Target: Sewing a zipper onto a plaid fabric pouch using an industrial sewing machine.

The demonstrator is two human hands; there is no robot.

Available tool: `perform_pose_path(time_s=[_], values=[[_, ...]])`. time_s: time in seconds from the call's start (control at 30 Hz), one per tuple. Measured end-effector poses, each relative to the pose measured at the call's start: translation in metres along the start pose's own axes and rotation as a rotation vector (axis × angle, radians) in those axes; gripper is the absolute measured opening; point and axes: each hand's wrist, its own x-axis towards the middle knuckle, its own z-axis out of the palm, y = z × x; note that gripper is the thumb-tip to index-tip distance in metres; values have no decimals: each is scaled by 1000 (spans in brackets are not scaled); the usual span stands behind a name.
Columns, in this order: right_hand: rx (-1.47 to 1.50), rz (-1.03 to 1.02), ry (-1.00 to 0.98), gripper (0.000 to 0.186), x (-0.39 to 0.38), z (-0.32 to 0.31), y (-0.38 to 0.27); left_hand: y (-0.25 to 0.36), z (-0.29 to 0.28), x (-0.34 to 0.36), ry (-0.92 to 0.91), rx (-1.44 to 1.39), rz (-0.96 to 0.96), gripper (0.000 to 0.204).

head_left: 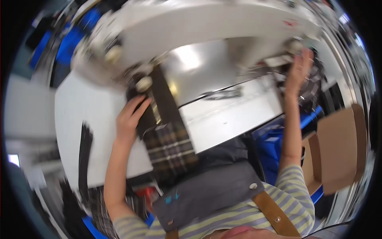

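Observation:
An industrial sewing machine (207, 30) spans the far side of the white table. Under its needle end at left lies a dark strip of cloth with a metal-toothed zipper (157, 113). A plaid cloth piece (169, 145) joins it and hangs over the table's near edge. My left hand (129, 117) rests on the dark strip's left side, fingers apart and laid on the fabric. Over at the machine's right end, my right hand (299, 73) reaches up with fingers stretched out, close to a round knob (294, 46) and beside a bundle of black-and-white patterned cloth (312, 85). Motion blurs the fine detail there.
Metal thread snips (225, 93) lie on the white tabletop (238, 115) below the machine's shiny plate. A black strip (84, 159) lies at left. An open cardboard box (338, 147) and a blue bag (270, 155) are at the right.

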Motion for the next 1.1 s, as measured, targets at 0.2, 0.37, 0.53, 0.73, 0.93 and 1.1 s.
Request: perform_pose_path(time_s=[0.2, 0.37, 0.53, 0.73, 0.93, 1.1], values=[[281, 117, 95, 40, 56, -23, 0, -5, 0, -4, 50, 68, 60, 44], [-4, 28, -20, 44, 175, -24, 88, -3, 0, -3, 86, 67, 63, 41], [485, 500, -375, 30, 309, 13, 235, -5, 1, -3, 96, 75, 64, 39], [285, 787, -625, 37, 356, 8, 288, -6, 4, -3, 112, 73, 57, 39], [160, 891, -681, 50, 342, 3, 274, -8, 5, -4, 124, 42, 52, 39], [527, 975, -651, 49, 334, -5, 293, -8, 6, -4, 120, 48, 46, 39]])
